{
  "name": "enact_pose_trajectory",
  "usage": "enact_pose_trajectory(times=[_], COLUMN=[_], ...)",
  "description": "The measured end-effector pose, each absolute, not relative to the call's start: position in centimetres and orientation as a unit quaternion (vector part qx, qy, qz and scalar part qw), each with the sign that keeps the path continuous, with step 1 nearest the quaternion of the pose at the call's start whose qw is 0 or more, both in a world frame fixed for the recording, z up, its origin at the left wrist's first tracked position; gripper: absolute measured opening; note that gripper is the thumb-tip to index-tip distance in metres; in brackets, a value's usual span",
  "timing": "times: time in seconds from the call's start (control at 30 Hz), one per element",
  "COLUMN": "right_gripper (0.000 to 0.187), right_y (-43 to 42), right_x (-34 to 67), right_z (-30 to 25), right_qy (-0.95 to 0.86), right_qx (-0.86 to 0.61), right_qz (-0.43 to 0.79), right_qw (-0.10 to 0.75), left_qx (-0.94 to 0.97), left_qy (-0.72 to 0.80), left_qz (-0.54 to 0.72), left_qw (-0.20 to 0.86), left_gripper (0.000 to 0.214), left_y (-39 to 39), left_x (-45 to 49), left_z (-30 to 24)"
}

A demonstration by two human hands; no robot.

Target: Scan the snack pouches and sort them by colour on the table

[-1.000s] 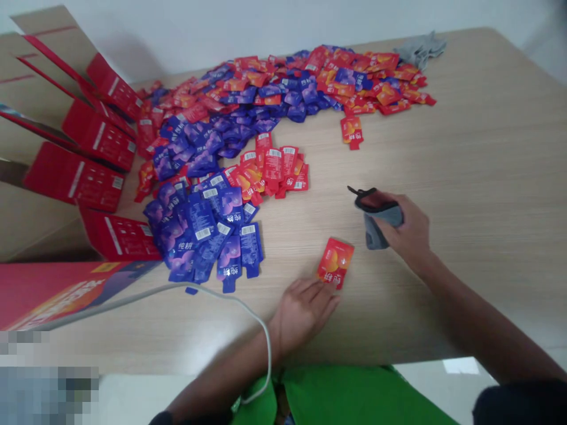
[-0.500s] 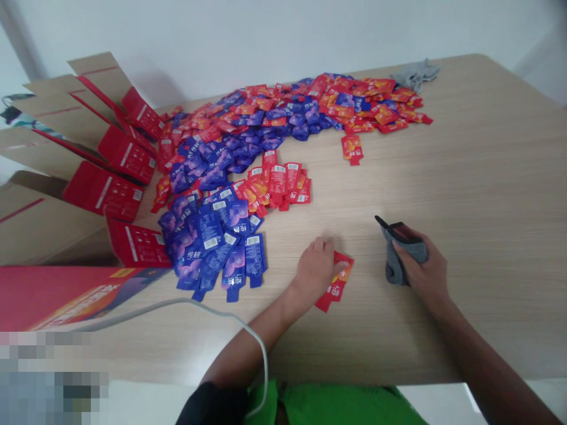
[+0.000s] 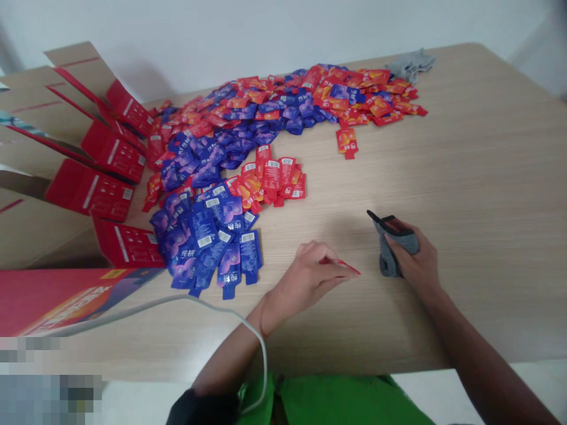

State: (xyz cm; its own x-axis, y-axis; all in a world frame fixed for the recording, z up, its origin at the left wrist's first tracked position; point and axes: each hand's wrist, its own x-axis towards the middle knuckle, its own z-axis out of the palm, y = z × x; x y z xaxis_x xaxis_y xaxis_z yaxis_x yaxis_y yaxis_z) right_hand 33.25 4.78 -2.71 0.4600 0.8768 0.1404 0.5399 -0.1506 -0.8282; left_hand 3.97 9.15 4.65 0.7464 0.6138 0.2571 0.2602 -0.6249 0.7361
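Observation:
Between the thumb and fingers of my left hand (image 3: 305, 274) is a red cardboard label (image 3: 349, 267), seen nearly edge-on just above the table; the hand covers most of it, and I cannot tell if it is one or two. My right hand (image 3: 420, 260) grips a folded pair of grey socks (image 3: 390, 254) with black parts, one black tip sticking out toward the upper left. A gap of bare tabletop lies between the two hands. Left of my left hand, blue labels (image 3: 206, 236) with barcodes lie fanned out, with red labels (image 3: 272, 177) behind them.
A long heap of red and blue labels (image 3: 283, 106) runs along the back of the table (image 3: 478, 177). One red label (image 3: 346, 141) lies apart. Grey fabric (image 3: 411, 65) rests at the far end. Open cardboard boxes (image 3: 110, 147) stand left. A white cable (image 3: 212, 306) crosses in front.
My left hand has lifted the red label off the table and turned it nearly edge-on. My right hand still holds the socks, almost unmoved. The view has shifted slightly.

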Motion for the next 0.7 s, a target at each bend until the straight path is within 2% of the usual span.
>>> enact_pose_trajectory(times=[0.27,0.4,0.53,0.7], right_gripper=[0.044,0.044,0.043,0.045], right_y=[4.8,5.1,5.3,4.0], right_x=[33.4,33.7,32.9,27.8], right_z=[-3.0,-3.0,-1.0,1.5], right_qy=[-0.499,-0.558,-0.642,-0.785], right_qx=[-0.738,-0.709,-0.662,-0.511], right_qz=[0.171,0.157,0.115,0.109], right_qw=[0.422,0.401,0.37,0.332], left_qx=[0.926,0.918,0.93,0.938], left_qy=[0.278,0.313,0.278,0.245], left_qz=[0.141,0.163,0.189,0.198], left_qw=[0.212,0.179,0.149,0.143], left_gripper=[0.019,0.018,0.03,0.034], left_y=[3.3,1.1,-0.1,-0.5], left_x=[-0.3,-0.5,-0.2,-0.5], left_z=[-0.3,-1.8,-2.6,-3.7])
